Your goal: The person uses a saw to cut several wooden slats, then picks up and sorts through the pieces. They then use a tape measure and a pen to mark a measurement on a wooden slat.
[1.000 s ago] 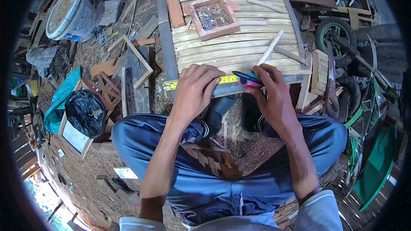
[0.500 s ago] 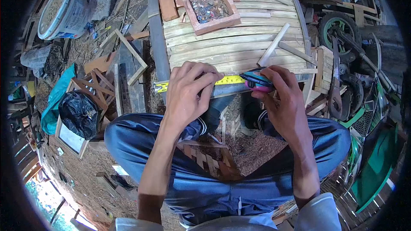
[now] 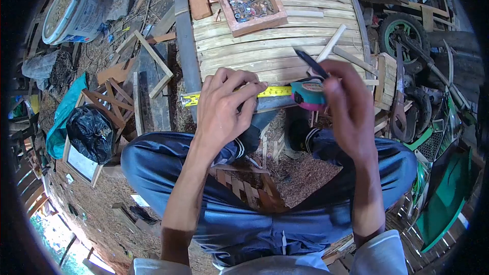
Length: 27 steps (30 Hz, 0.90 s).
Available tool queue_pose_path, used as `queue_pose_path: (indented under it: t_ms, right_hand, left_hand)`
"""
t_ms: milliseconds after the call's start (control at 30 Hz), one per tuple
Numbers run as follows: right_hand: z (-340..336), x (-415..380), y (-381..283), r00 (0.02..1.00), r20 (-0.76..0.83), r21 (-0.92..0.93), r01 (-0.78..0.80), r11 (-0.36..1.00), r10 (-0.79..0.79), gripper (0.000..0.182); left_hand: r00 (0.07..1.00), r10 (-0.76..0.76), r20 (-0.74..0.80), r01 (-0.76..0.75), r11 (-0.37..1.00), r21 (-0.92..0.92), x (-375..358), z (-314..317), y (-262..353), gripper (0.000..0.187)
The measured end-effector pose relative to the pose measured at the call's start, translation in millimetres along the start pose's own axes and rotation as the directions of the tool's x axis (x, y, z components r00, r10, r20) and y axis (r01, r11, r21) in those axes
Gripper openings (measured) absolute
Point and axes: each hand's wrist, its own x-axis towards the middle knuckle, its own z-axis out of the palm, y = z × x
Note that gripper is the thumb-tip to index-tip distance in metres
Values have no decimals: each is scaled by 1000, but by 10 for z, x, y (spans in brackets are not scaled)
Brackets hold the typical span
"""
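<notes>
Change: since a second ago the right hand has lifted off the tape, and its pen now points up and away.
Head view, left hand: fingers pressed flat on the yellow tape measure, pinning it to the bench edge.
Head view, right hand: fingers pinch the pen; the tape's case sits just beside it.
Surroundings: a wooden tray of small bits lies further back on the slatted bench top; a white bucket stands well off left.

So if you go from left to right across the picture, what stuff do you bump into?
White bucket → black bag → left hand on the yellow tape → tape measure case → right hand → green-rimmed wheel.
</notes>
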Motion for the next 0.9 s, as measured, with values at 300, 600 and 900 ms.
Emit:
queue_pose_path:
  t_ms: [300, 600, 900]
  right_hand:
    - [314, 171, 369, 958, 57, -209, 285, 935, -279, 19]
    - [360, 492, 117, 915, 329, -411, 362, 836, -234, 17]
    - [-16, 399, -21, 956, 267, 459, -234, 857, 119, 24]
  left_hand:
    - [1000, 30, -2, -30, 999, 26, 14, 5, -10, 20]
    - [1000, 4, 0, -4, 1000, 17, 33, -4, 21, 16]
    - [999, -14, -30, 13, 999, -30, 33, 21, -22, 19]
